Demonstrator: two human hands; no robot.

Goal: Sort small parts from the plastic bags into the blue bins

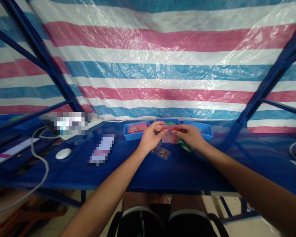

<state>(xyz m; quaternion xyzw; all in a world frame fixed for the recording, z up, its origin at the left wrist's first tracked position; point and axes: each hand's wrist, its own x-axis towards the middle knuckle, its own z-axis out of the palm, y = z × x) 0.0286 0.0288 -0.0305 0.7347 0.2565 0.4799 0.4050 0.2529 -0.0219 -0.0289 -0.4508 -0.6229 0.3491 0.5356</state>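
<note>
The clear packet (169,138) with a red top edge was held in the air near the far edge of the desk (64,174), in front of the middle blue tray (166,120). The left hand (150,137) and right hand (188,136) each grasped one side of it, fingers pinched on the red edge, neither hand released. The step in hand appeared to be two-handed work on the packet, and the grip suggested that the next move called for both hands to stay steady and close together.

A green bag (185,144) lay just below the right hand, and a small packet of gold pins (161,153) lay below and between the hands. The left blue tray (132,138) held a flat red packet (137,127), while the right blue tray (207,134) stood beyond the right hand. The trays left little room toward the far edge, and the freest room for the hands lay toward the front edge. A white mouse (63,153) and its cable (40,164) sat farther left.
</note>
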